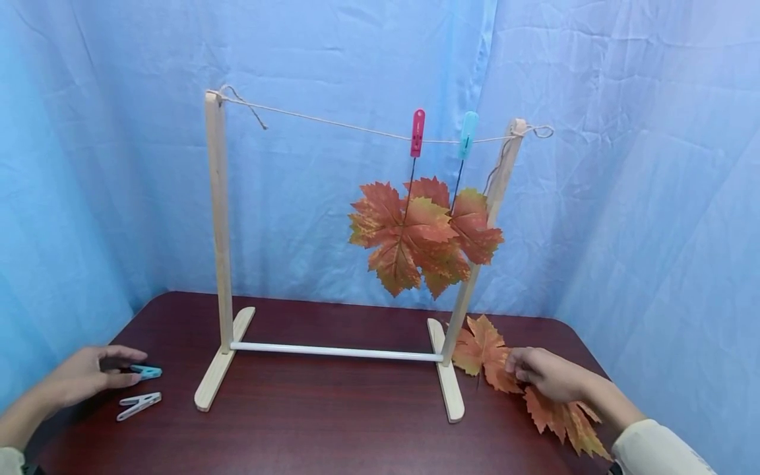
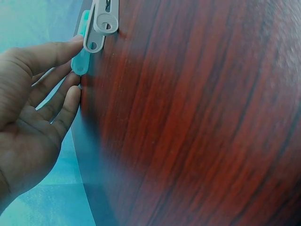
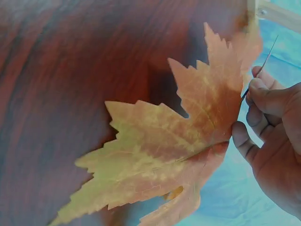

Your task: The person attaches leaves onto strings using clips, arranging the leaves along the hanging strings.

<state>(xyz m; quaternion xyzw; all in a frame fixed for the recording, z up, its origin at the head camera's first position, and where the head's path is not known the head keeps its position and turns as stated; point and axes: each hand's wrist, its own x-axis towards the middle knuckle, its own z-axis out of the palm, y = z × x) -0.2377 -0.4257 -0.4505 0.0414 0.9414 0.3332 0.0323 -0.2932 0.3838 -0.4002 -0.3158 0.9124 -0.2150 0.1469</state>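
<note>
Head view first: seeing the whole layout, with the left hand (image 1: 83, 377) stretched in over the table's (image 1: 320, 409) edge, the right hand (image 1: 552, 375) angled down on the other side, and the wooden stand (image 1: 218, 218) between them. Catching two hanging leaves (image 1: 398, 231) only here, well above and inward of the right hand, pinned to the string (image 1: 332, 123). Noting a far leaf (image 1: 488, 343) just beyond the right fingertips, and a near leaf (image 1: 552, 417) below that hand.

On to the left wrist: getting the palm side, unseen from above. Pinching the blue clothespin (image 2: 81, 64), thumb tip to one side, fingers slanting up to the other, nearly straight. Finding the grey clothespin (image 2: 94, 35) right by that thumb tip, partly covering the blue one.

Now the right wrist: picking out the stem (image 3: 267, 59), lost from the head view. Pinching it between thumb and forefinger, lower fingers bent, near leaf fanning away from the grip.
</note>
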